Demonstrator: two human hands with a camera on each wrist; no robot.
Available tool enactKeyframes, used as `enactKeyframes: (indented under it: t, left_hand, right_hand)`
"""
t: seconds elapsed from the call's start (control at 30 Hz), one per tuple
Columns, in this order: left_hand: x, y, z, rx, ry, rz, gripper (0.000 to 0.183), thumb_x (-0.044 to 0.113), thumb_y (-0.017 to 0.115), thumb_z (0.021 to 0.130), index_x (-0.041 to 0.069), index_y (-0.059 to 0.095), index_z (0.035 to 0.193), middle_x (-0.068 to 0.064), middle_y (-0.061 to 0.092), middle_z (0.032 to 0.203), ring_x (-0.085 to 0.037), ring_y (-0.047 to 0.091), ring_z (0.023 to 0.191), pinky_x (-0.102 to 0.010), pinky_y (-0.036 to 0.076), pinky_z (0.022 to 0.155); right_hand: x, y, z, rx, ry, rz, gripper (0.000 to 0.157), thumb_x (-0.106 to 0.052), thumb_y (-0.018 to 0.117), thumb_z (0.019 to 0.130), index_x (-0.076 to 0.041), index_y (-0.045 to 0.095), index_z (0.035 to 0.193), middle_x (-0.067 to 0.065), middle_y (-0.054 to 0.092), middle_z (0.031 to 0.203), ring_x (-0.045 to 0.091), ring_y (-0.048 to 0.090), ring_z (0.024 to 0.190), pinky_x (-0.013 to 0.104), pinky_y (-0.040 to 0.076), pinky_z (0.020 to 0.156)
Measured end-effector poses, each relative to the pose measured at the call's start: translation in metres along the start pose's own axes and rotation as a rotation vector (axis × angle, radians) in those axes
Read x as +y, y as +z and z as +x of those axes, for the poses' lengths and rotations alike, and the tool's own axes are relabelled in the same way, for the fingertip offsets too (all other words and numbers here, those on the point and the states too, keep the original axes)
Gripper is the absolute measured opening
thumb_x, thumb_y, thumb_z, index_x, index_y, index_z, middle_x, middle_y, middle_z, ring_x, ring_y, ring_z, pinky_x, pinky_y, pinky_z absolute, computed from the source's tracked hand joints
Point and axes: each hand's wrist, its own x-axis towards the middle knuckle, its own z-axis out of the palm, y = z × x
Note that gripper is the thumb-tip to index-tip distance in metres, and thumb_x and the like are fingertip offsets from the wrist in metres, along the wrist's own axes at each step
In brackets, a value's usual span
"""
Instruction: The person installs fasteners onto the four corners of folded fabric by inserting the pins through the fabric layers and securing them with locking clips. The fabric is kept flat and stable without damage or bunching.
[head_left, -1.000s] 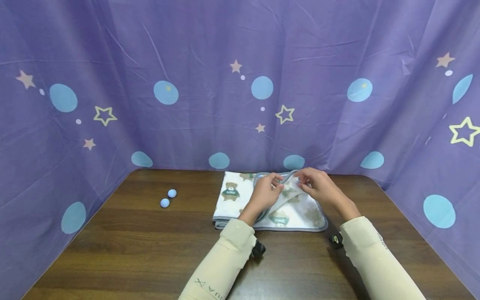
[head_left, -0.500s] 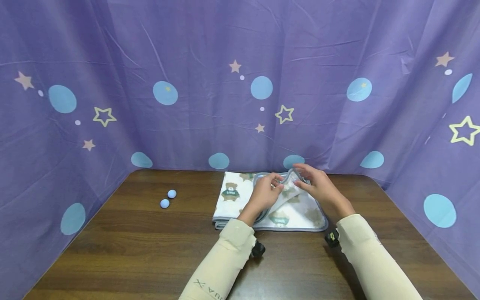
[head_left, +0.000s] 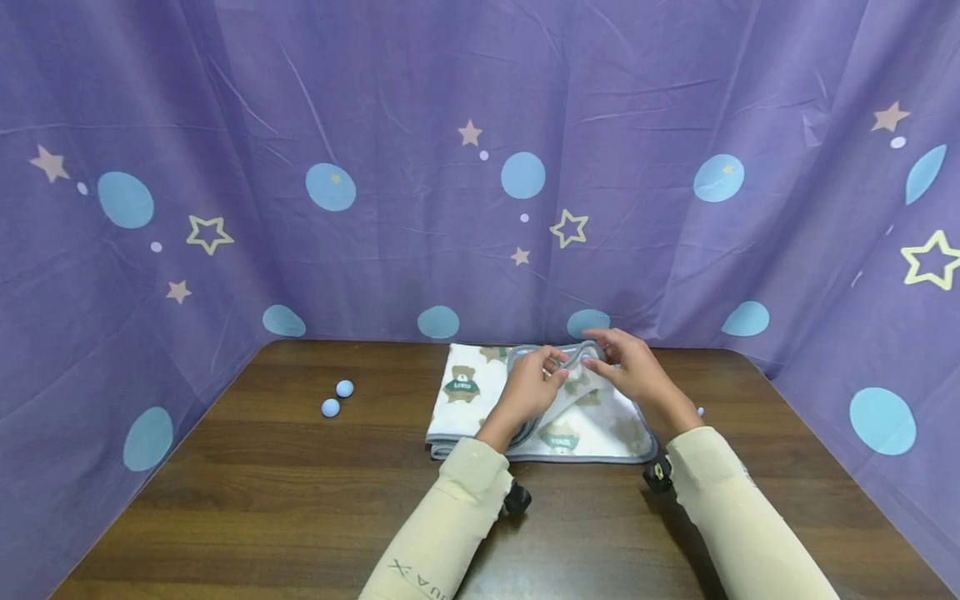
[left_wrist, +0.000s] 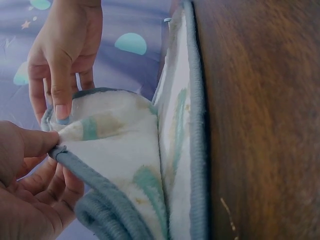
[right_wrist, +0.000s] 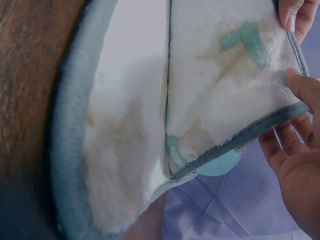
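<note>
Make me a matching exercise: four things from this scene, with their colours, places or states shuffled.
1. bear-print blanket
2. curtain
3. two pale-blue balls
4. left hand

A. on the brown table, left of the blanket
B. pinching the blanket's edge
C. white, partly folded
D. purple, hanging behind the table

Pairs: 1-C, 2-D, 3-A, 4-B

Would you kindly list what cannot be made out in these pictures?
Head view: the small pale thing, its shape partly hidden by the right forearm.
Right wrist view: the white tag, its lettering too small to read.
Right wrist view: most of the left hand, cut off by the edge.
</note>
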Motion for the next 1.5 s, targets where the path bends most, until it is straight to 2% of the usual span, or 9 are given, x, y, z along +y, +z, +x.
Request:
enactKeyframes:
  t: [0.17, 0.37, 0.5, 0.7, 0.83, 1.0, 1.1, 1.23, 1.5]
  left_hand:
    - [0.0, 0.0, 0.0, -0.004, 0.0, -0.001, 0.019, 0.014, 0.07, 0.097, 0.012, 0.072, 0.116, -0.001, 0.072, 0.091, -0.008, 0.061, 0.073, -0.024, 0.052, 0.069]
    - [-0.001, 0.0, 0.0, -0.007, 0.005, -0.002, 0.018, 0.014, 0.07, 0.097, 0.011, 0.072, 0.115, -0.001, 0.072, 0.091, -0.008, 0.061, 0.073, -0.025, 0.052, 0.071]
    - [0.0, -0.001, 0.0, -0.038, 0.004, -0.017, 0.018, 0.013, 0.071, 0.097, 0.01, 0.072, 0.115, -0.003, 0.073, 0.091, -0.009, 0.062, 0.073, -0.023, 0.053, 0.07]
    - [0.003, -0.002, -0.002, -0.112, -0.004, -0.016, 0.018, 0.012, 0.072, 0.097, 0.008, 0.071, 0.114, -0.006, 0.073, 0.094, -0.01, 0.065, 0.075, -0.023, 0.054, 0.069]
    - [0.002, -0.003, -0.002, -0.145, -0.002, -0.017, 0.019, 0.011, 0.071, 0.097, 0.006, 0.071, 0.116, -0.009, 0.074, 0.097, -0.012, 0.067, 0.077, -0.024, 0.055, 0.07]
    - [-0.002, -0.007, -0.002, -0.167, -0.008, -0.042, 0.017, 0.014, 0.068, 0.1, 0.006, 0.072, 0.114, -0.009, 0.073, 0.098, -0.01, 0.064, 0.073, -0.023, 0.054, 0.062]
    - [-0.004, -0.01, -0.002, -0.155, -0.023, -0.087, 0.016, 0.015, 0.066, 0.102, 0.006, 0.072, 0.112, -0.009, 0.072, 0.097, -0.01, 0.063, 0.07, -0.024, 0.055, 0.059]
    - [-0.012, -0.021, -0.001, -0.103, -0.056, -0.142, 0.016, 0.014, 0.065, 0.102, 0.003, 0.072, 0.111, -0.01, 0.071, 0.095, -0.012, 0.064, 0.07, -0.026, 0.057, 0.059]
    - [-0.041, -0.061, -0.003, 0.032, -0.107, -0.14, 0.014, 0.008, 0.066, 0.099, -0.001, 0.072, 0.108, -0.011, 0.069, 0.091, -0.027, 0.069, 0.072, -0.028, 0.058, 0.058]
  right_hand:
    - [0.0, -0.001, -0.001, 0.004, 0.019, -0.005, 0.041, -0.008, 0.081, 0.089, -0.005, 0.069, 0.127, 0.007, 0.064, 0.094, 0.019, 0.059, 0.082, 0.037, 0.052, 0.075]
    - [0.002, -0.002, -0.001, 0.01, 0.016, 0.016, 0.028, -0.005, 0.079, 0.089, -0.003, 0.07, 0.116, 0.007, 0.071, 0.095, 0.017, 0.063, 0.08, 0.035, 0.056, 0.073]
    - [0.002, -0.004, 0.0, 0.013, 0.001, 0.01, 0.023, -0.003, 0.079, 0.089, -0.003, 0.069, 0.109, 0.006, 0.072, 0.091, 0.017, 0.065, 0.079, 0.034, 0.057, 0.071]
    - [0.001, -0.008, -0.003, 0.038, -0.049, 0.005, 0.021, 0.002, 0.081, 0.085, -0.003, 0.068, 0.101, 0.005, 0.071, 0.086, 0.018, 0.066, 0.076, 0.038, 0.057, 0.068]
    - [0.001, -0.009, -0.003, 0.038, -0.103, -0.001, 0.022, 0.005, 0.08, 0.085, -0.004, 0.067, 0.1, 0.005, 0.071, 0.089, 0.02, 0.067, 0.078, 0.039, 0.057, 0.069]
    - [0.001, -0.009, -0.002, 0.027, -0.148, -0.017, 0.023, 0.006, 0.078, 0.085, -0.006, 0.065, 0.099, 0.005, 0.069, 0.093, 0.019, 0.066, 0.082, 0.038, 0.056, 0.07]
    - [0.001, -0.01, -0.002, 0.028, -0.155, -0.012, 0.024, 0.008, 0.078, 0.084, -0.006, 0.065, 0.098, 0.004, 0.068, 0.092, 0.019, 0.065, 0.081, 0.039, 0.056, 0.07]
    - [0.001, -0.009, -0.001, 0.02, -0.145, -0.013, 0.023, 0.007, 0.078, 0.086, -0.006, 0.065, 0.1, 0.004, 0.068, 0.092, 0.019, 0.065, 0.082, 0.04, 0.056, 0.071]
    - [0.002, -0.008, 0.0, 0.023, -0.164, -0.013, 0.023, 0.009, 0.077, 0.085, -0.003, 0.065, 0.101, 0.005, 0.068, 0.09, 0.023, 0.066, 0.082, 0.044, 0.057, 0.072]
